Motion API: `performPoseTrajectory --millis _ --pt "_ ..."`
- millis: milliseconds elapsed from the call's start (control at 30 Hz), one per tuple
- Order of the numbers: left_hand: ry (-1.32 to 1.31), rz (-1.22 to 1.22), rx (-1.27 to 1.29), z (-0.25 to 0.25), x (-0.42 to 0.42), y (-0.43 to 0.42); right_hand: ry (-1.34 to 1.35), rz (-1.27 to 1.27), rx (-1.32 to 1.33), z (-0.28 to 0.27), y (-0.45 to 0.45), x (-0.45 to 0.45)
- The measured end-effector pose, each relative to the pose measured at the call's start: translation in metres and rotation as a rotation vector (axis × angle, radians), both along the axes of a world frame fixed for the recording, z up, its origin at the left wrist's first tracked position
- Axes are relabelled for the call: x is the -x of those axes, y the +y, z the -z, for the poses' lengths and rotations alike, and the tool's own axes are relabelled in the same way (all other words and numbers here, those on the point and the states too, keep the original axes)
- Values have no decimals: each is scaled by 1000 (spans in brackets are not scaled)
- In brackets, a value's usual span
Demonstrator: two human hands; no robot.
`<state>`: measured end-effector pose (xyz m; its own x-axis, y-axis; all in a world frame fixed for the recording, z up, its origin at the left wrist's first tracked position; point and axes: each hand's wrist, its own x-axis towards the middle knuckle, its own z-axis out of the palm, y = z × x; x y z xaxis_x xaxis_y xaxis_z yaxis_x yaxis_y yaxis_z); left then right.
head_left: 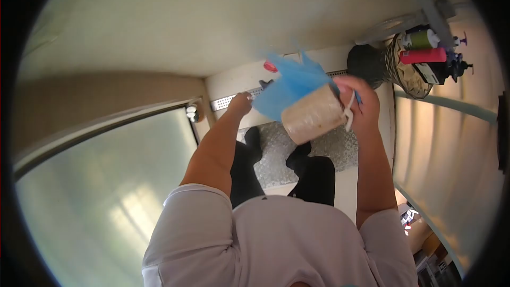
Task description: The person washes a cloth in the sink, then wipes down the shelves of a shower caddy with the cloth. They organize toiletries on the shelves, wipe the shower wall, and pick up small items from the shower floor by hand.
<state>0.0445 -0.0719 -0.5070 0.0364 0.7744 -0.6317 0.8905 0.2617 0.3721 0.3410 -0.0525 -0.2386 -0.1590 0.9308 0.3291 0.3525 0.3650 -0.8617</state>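
Note:
My right hand (362, 101) is closed at the end of a beige cylinder (314, 115) that looks like a small wicker or wrapped bin, tilted in the air. A white cord (349, 111) hangs at that end, by my fingers. Behind the cylinder spreads a thin blue plastic bag (289, 84), blurred at its upper edge; a bit of blue also shows beside my right fingers. My left hand (241, 104) is closed near the bag's left edge. Whatever its fingers pinch is too small to make out.
A perforated metal drain strip (226, 102) runs along the wall's foot. At right, a basket (405, 74) holds several pump bottles and a pink bottle (423, 56). A pebble-patterned mat (276, 151) lies under my feet. Left is a frosted glass panel (106, 196); right, a curtain (449, 149).

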Motion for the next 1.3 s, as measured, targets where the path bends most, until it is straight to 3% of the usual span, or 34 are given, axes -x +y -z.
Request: performPoseTrajectory --millis 100,267,367,567,600,667,733,800,833,933,967,1033,1167,1233,1300 --pt "7 95 33 57 -46 1 -18 151 149 79 -31 -49" --pt "50 213 33 210 -83 -5 -78 384 284 173 -70 -103" --pt "113 229 126 228 -94 3 -54 431 259 206 -84 -119" --pt "104 -10 16 268 -96 25 146 384 293 225 -81 -113" --pt "28 37 -14 280 -92 23 176 388 320 227 -79 -106" --pt "31 71 37 319 -93 14 172 421 294 241 -77 -102" --pt "44 87 228 321 -99 5 175 408 350 244 -77 -89" --pt "-72 -140 328 282 -99 -4 116 305 345 222 -68 -71" --pt "-115 -181 143 264 -94 -11 105 232 316 204 -64 -61" --pt "-176 -223 -51 119 -66 1 86 -1 212 122 -42 -25" --pt "-347 -341 -73 92 -55 0 98 -66 200 82 -32 -16" --pt "-768 -673 -12 -35 -30 1 51 -174 111 5 -21 7" --pt "-1321 -877 -296 -222 26 -1 -33 -202 -110 -150 1 57" --pt "-1398 -942 -592 -327 45 -1 -104 -162 -229 -213 6 85" --pt "-1375 -938 -900 -402 61 5 -86 -98 -368 -257 19 109"
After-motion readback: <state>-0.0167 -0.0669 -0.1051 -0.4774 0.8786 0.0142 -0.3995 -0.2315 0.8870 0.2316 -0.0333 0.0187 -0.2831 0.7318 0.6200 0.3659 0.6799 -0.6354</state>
